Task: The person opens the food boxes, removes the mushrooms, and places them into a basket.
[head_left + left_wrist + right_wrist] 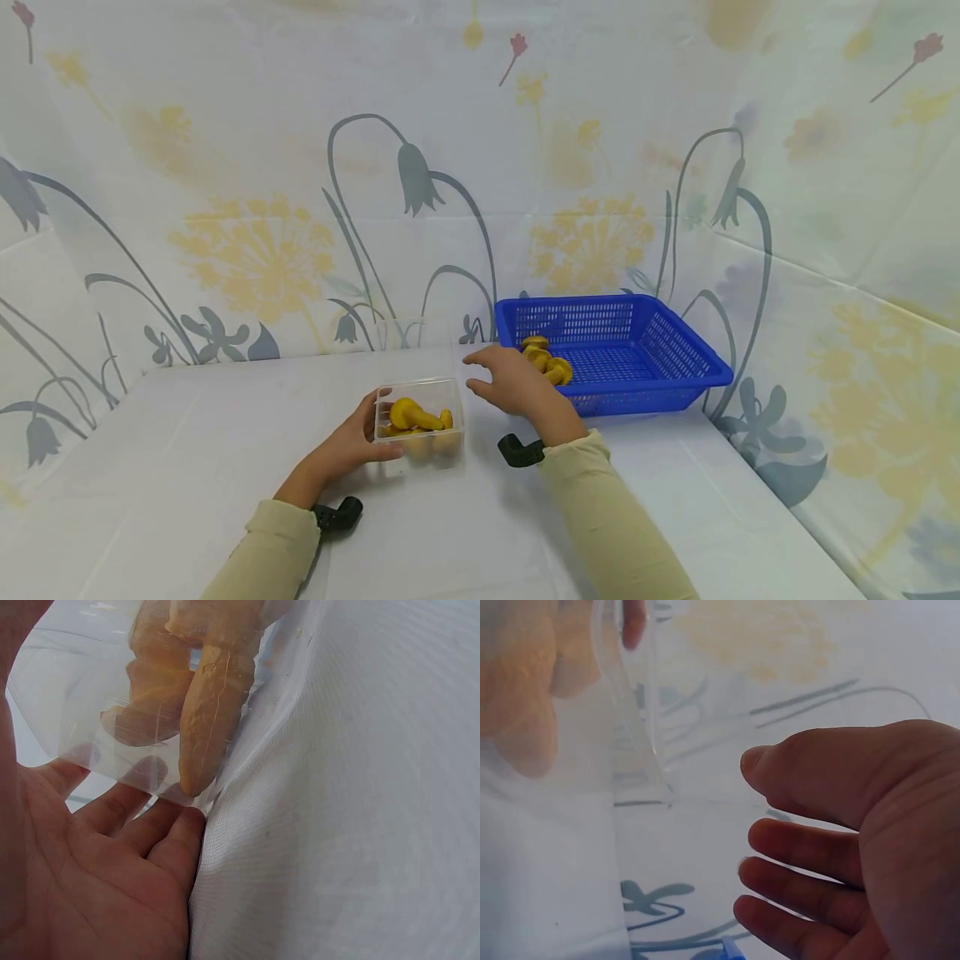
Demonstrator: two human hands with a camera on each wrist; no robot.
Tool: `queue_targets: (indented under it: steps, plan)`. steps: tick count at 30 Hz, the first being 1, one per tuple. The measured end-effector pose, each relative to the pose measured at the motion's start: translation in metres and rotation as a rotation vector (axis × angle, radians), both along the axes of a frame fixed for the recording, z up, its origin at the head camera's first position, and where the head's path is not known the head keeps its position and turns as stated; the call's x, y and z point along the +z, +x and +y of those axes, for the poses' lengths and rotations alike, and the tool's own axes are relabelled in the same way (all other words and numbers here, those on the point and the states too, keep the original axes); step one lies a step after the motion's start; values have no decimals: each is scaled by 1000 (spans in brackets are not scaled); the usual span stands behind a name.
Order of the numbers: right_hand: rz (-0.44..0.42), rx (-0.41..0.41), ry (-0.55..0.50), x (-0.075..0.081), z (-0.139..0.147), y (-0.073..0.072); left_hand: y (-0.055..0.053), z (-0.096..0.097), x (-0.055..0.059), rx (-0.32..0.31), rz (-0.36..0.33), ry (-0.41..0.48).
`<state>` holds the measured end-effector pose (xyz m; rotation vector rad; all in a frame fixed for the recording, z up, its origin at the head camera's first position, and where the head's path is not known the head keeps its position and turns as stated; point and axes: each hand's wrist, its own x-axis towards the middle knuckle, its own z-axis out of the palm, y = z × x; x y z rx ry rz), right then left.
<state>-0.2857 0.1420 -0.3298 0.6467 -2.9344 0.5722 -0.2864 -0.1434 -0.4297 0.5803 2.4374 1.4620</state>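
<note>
Clear plastic is the material of the one box [423, 387], which the left hand [351, 438] grips between thumb and fingers, and in it we count at least three yellow mushroom-shaped pieces [407, 413]. The right hand [519, 385], its fingers loosely parted and holding nothing, is near the one blue basket [667, 387], where we count at least three mushrooms [537, 359] more. Under both containers we see a white-covered table [225, 433], before walls [480, 125] printed with grey and yellow flowers.

From the head view's centre, a floral sheet [480, 108] hangs at 12 o'clock, printed with a grey bellflower [417, 177] at 11 and a yellow flower head [591, 242] at 2; white tablecloth [450, 533] spreads at 6.
</note>
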Motion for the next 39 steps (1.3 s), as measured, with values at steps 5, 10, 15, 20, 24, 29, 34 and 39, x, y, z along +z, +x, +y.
queue_targets:
  steps: [5,10,15,20,24,29,34,39]
  plan:
    - [3,39,6,-1,-9,5,-1,0,0,10,6,-13]
    - [26,71,27,-4,-17,7,-1,1,0,27,-3,-33]
    - [32,96,34,-6,-27,9,-1,1,1,32,-20,-33]
    - [42,119,27,-8,-35,12,-1,1,1,17,-21,-4]
    - [50,140,26,-12,-41,12,-2,1,1,15,-26,4]
    - [31,164,45,-20,-47,7,-2,1,0,22,-26,0]
    - [13,185,63,-25,-52,5,0,1,1,27,-18,-13]
    - [16,216,74,-27,-55,4,0,1,2,25,-18,-4]
